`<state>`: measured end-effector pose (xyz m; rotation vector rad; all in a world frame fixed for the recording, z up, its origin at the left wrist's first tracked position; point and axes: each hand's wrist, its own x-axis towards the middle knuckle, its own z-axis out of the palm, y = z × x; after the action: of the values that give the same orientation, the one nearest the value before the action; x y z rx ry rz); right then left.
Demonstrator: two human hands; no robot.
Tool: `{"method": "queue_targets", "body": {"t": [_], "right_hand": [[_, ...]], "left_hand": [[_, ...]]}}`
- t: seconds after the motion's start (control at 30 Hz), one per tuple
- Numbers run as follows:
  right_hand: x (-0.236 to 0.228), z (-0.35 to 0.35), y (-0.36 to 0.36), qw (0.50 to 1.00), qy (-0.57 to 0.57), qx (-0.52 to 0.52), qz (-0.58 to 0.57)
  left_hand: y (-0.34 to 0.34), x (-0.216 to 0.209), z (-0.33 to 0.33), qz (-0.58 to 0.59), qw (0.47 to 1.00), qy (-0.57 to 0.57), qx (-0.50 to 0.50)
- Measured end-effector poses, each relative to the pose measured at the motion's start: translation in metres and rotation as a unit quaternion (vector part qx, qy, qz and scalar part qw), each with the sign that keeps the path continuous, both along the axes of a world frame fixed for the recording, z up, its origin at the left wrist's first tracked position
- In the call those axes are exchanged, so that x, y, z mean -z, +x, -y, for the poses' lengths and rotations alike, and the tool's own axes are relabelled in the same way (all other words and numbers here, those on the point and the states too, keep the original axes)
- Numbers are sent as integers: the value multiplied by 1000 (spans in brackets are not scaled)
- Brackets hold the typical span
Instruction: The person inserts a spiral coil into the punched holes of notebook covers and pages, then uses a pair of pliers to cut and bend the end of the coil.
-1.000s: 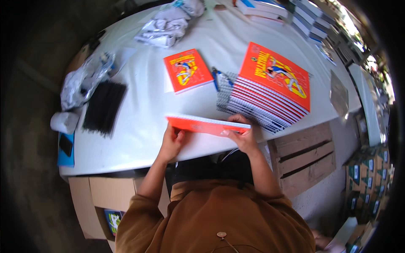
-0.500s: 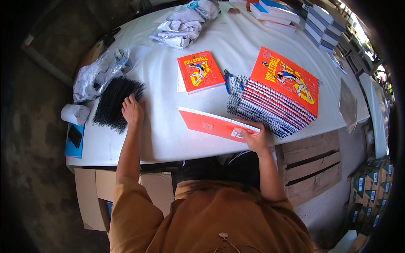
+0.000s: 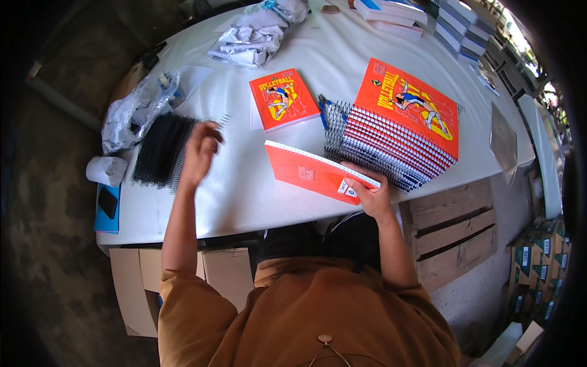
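Observation:
My left hand is raised just right of a pile of black spiral binding coils. Its fingers are closed on a thin spiral binding coil, whose end sticks out past the fingertips. In my right hand is a red-covered book, gripped at its right end. This book is tilted, with its white punched edge upward and no coil visible along it. Behind it lies a small stack of red books. Close to my right hand rises a tall stack of spiral-bound red books.
Blue-handled pliers lie between the two red stacks. Crumpled plastic bags and a white roll sit at the left, beside a dark phone. More books stand at the far right. A wooden pallet is below the table's right edge.
My left hand has lifted off the coil pile and moved up and right, with a coil now in its fingers. The book in my right hand has shifted slightly.

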<state>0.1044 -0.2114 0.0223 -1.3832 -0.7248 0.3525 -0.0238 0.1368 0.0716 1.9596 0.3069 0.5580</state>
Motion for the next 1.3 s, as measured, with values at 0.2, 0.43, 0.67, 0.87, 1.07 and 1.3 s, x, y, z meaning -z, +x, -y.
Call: {"method": "queue_targets", "body": {"t": [0.2,0.43,0.67,0.87,1.07,1.3], "right_hand": [[-6,-3,-5,1000,7,6,29],[-4,-1,-3,997,6,-20,69],[-6,2,3,989,32,-61,129],[-5,5,-2,998,-2,-26,53],[-6,8,-5,998,-3,-17,60],[-3,11,-10,996,-45,-65,36]], "left_hand": [[-6,-10,71,-114,990,-30,76],[-1,-10,77,-90,995,7,29],[5,-32,70,-94,983,-138,73],[12,-55,69,-27,950,257,173],[18,-75,90,-101,887,431,132],[18,-89,93,-170,845,483,156]]}}
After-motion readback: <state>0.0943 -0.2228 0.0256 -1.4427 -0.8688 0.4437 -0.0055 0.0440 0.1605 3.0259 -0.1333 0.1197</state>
